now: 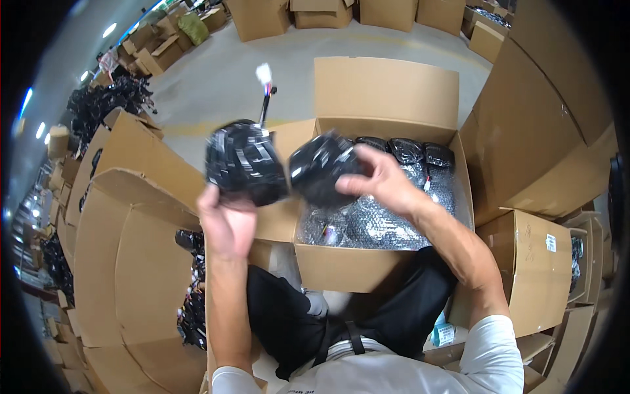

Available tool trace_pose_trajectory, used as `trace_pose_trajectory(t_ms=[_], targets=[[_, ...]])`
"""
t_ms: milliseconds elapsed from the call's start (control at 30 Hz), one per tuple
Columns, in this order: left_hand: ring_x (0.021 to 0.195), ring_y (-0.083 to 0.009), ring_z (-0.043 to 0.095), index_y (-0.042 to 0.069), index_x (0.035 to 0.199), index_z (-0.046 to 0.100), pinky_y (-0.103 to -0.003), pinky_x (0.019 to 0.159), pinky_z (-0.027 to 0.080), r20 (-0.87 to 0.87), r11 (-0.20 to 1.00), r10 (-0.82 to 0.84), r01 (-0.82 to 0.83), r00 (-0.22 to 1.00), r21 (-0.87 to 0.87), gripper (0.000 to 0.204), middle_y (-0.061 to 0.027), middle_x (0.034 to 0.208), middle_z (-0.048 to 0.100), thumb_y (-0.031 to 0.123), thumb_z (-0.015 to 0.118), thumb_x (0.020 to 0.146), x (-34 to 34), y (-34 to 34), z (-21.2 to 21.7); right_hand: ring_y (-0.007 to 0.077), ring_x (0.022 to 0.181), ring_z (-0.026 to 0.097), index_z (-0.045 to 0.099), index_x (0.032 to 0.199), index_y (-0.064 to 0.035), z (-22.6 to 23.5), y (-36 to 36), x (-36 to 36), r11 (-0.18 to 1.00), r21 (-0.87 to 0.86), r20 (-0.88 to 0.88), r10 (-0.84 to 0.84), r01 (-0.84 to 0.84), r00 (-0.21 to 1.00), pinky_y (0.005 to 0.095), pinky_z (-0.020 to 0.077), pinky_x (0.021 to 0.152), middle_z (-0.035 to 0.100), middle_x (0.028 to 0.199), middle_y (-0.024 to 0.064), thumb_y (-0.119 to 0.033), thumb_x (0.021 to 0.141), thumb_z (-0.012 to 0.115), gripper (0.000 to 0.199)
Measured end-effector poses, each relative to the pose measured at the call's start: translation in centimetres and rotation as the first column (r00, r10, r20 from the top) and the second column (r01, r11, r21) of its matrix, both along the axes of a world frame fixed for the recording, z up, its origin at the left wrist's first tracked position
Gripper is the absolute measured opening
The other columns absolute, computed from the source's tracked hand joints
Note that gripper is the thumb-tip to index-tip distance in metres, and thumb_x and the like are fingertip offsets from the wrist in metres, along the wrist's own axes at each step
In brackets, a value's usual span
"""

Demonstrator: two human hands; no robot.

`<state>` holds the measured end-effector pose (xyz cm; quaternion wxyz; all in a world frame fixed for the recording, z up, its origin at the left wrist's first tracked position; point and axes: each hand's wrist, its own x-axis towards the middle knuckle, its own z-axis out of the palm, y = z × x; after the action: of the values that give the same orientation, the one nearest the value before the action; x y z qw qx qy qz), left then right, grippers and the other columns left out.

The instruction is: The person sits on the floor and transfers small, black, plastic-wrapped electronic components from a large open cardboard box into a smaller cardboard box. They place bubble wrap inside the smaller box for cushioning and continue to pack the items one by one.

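Note:
My left hand (pixel 226 230) is closed around the underside of a black plastic-wrapped bundle (pixel 241 164). A cable with a white connector (pixel 264 73) sticks up from that bundle. With thumb and fingers, my right hand (pixel 387 184) grips a second black wrapped bundle (pixel 323 169), smeared by motion. The two bundles are side by side, nearly touching, above the left edge of an open cardboard box (pixel 361 269). Inside the box lies clear bubble wrap (pixel 387 226), with several black wrapped bundles (pixel 407 151) along its far side.
At my left stands a tall open carton (pixel 151 256), beside black wired parts (pixel 193 315). A closed carton (pixel 545 276) and a tall one (pixel 538 125) flank my right. Farther off are a black heap (pixel 111 105), more cartons (pixel 321 16) and a person (pixel 107 62).

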<state>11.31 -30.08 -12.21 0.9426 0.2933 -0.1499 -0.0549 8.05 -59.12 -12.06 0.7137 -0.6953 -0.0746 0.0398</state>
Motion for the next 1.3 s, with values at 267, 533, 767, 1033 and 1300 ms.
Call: trace_pose_trajectory(t_ms=[267, 533, 767, 1033, 1300], targets=[[0.124, -0.0311, 0.06, 0.005, 0.141, 0.049, -0.054, 0.104, 0.051, -0.196, 0.99, 0.117, -0.1, 0.974, 0.095, 0.05, -0.0134, 0.139, 0.059, 0.034, 0.05, 0.102, 3.0, 3.6, -4.1, 0.0185, 0.086, 0.071, 0.066, 0.116, 0.0006, -14.0, 0.4, 8.9, 0.959, -0.033, -0.507, -0.258, 0.281, 0.822, 0.036, 0.0602, 0.08, 0.072, 0.105, 0.0096, -0.008, 0.097, 0.065, 0.021], [0.117, -0.0289, 0.065, 0.002, 0.136, 0.052, -0.049, 0.1, 0.054, -0.24, 0.986, 0.062, -0.023, 0.969, 0.164, 0.045, -0.0145, 0.131, 0.063, 0.032, 0.046, 0.104, 4.3, 2.9, -4.2, 0.0233, 0.102, 0.067, 0.054, 0.126, 0.0037, -23.0, 3.3, 10.3, 0.943, 0.006, -0.583, -0.268, 0.334, 0.767, 0.0424, 0.0555, 0.092, 0.068, 0.113, 0.0134, -0.018, 0.102, 0.061, 0.033], [0.117, -0.0294, 0.064, 0.0, 0.136, 0.052, -0.05, 0.1, 0.054, -0.238, 0.986, 0.04, 0.0, 0.97, 0.167, 0.044, -0.0154, 0.132, 0.062, 0.031, 0.046, 0.104, 4.8, 0.4, -4.3, 0.0248, 0.09, 0.07, 0.061, 0.115, 0.0055, -23.2, 1.2, 9.7, 0.964, -0.119, -0.587, -0.261, 0.237, 0.767, 0.0378, 0.0635, 0.077, 0.069, 0.101, 0.0131, -0.027, 0.1, 0.064, 0.036], [0.113, -0.025, 0.067, -0.002, 0.132, 0.056, -0.042, 0.096, 0.056, -0.248, 0.887, 0.034, 0.085, 0.968, 0.453, 0.043, -0.0154, 0.126, 0.065, 0.029, 0.056, 0.104, 4.3, -2.8, -6.1, 0.0259, 0.092, 0.072, 0.07, 0.104, 0.0059, -15.5, -1.7, 9.4, 0.665, -0.729, 0.052, -0.185, 0.164, 0.981, 0.0382, 0.057, 0.082, 0.072, 0.093, 0.0156, -0.038, 0.095, 0.069, 0.045], [0.083, -0.012, 0.067, -0.004, 0.111, 0.066, -0.026, 0.079, 0.055, -0.288, 0.533, -0.342, 0.437, 0.894, 0.725, 0.036, -0.0075, 0.097, 0.072, 0.028, 0.074, 0.095, 3.9, -4.3, -7.3, 0.0191, 0.111, 0.062, 0.057, 0.133, 0.0034, -5.2, 0.9, 2.1, 0.858, -0.124, 0.034, 0.505, -0.498, 0.862, 0.0344, 0.0505, 0.099, 0.068, 0.12, 0.0121, -0.029, 0.085, 0.082, 0.063]])
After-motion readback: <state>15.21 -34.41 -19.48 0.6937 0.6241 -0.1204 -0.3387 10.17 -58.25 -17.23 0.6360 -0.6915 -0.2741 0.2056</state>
